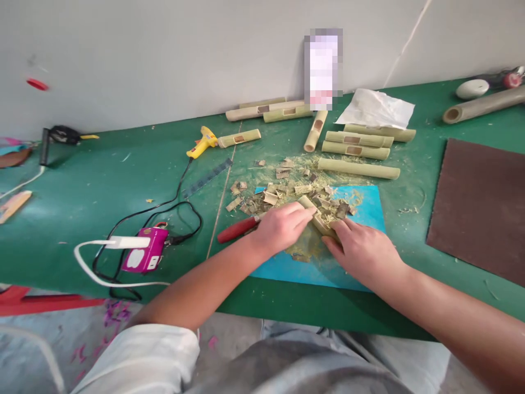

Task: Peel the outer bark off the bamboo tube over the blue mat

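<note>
The tube (305,203) is held slantwise over the blue sheet (322,269), its far end pointing away from the person. The left hand (284,227) is closed on its upper part, fingertips near an opening cut in its side; the right hand (363,246) grips its near end between thumb and fingers. Between them they cover much of the tube, and the near end is hard to make out.

Chips (270,197) and shavings (356,198) lie thickly around and beyond the tube, spilling off the sheet onto the green table (82,180) and crowding the space by the left hand. A red handle (237,229) lies beside the left wrist; whatever it belongs to is mostly hidden behind the hand.

Beyond the litter lie other tubes (359,168), several with cut openings. White paper (376,108) rests against the rearmost on the right, partly covering it. A pixelated upright panel (324,68) stands near the wall, its content unreadable.

To the left are a glue gun (203,143), touching or just beside a tube, and a strip (207,178) too faint to identify. A black cord (178,189) loops toward a purple power block (146,250). To the right, a brown mat (479,210) and a thick tube (488,107) are cut off by the frame.
</note>
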